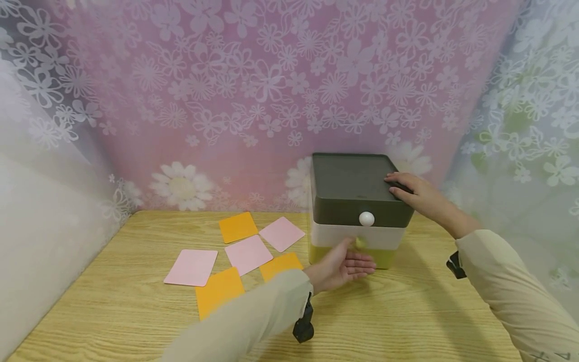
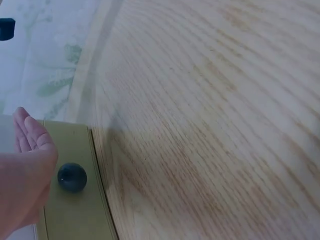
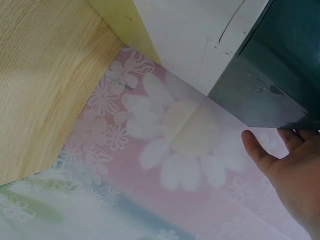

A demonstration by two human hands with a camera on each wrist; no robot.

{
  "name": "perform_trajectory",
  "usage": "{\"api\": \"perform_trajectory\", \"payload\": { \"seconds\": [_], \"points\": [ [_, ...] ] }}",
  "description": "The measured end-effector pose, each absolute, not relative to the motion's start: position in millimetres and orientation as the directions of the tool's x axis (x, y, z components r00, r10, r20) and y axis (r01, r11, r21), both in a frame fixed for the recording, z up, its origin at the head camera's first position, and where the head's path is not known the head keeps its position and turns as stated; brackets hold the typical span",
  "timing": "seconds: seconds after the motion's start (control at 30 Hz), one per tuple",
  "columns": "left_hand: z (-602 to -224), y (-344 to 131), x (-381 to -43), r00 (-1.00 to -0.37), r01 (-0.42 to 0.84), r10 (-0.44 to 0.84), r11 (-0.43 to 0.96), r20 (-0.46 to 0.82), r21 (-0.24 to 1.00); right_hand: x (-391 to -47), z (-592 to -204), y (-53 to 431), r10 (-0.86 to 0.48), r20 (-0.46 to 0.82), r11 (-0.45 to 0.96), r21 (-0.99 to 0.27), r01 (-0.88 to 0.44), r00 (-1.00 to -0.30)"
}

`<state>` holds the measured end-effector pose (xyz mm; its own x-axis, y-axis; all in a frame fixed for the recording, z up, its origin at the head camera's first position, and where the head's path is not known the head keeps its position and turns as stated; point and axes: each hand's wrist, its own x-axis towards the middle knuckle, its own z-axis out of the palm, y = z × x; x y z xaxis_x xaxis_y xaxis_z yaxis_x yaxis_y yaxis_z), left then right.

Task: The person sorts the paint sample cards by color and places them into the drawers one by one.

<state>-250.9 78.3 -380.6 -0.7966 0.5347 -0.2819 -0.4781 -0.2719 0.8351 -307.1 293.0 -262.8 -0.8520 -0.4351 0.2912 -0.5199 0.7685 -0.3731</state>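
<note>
A small three-tier drawer box (image 1: 357,176) stands at the right of the table, with a dark grey top tier, a white middle tier and a yellow-green bottom tier. The top front bears a white knob (image 1: 367,218), and a yellowish knob (image 1: 361,242) shows on the white tier. In the left wrist view, a dark round knob (image 2: 72,177) sits on the yellow-green front. My left hand (image 1: 340,265) is before the lower tiers, fingers extended and holding nothing. My right hand (image 1: 420,196) rests on the box's top right edge, seen beside the dark tier in the right wrist view.
Several pink cards (image 1: 192,267) and orange cards (image 1: 237,227) lie flat on the wooden table (image 1: 113,306), left of the box. A flowered pink cloth (image 1: 253,100) hangs close behind, with pale cloth on both sides.
</note>
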Motion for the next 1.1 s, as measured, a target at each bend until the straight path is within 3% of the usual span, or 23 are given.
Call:
{"api": "perform_trajectory", "payload": {
  "seconds": [0.27,0.43,1.1],
  "points": [
    [-388.9,88.0,-262.7,-0.864,-0.429,0.439,-0.385,-0.247,0.817,-306.6,-261.8,292.6,-0.432,0.290,0.757,-0.399,-0.518,-0.854],
    [-388.8,89.3,-263.7,-0.874,-0.421,0.420,-0.408,-0.243,0.810,-307.1,-262.1,291.7,-0.433,0.301,0.754,-0.395,-0.524,-0.850],
    [-382.3,76.1,-197.8,-0.757,-0.516,0.577,-0.240,-0.307,0.823,-309.9,-265.2,291.7,-0.441,0.338,0.733,-0.399,-0.551,-0.831]
  ]
}}
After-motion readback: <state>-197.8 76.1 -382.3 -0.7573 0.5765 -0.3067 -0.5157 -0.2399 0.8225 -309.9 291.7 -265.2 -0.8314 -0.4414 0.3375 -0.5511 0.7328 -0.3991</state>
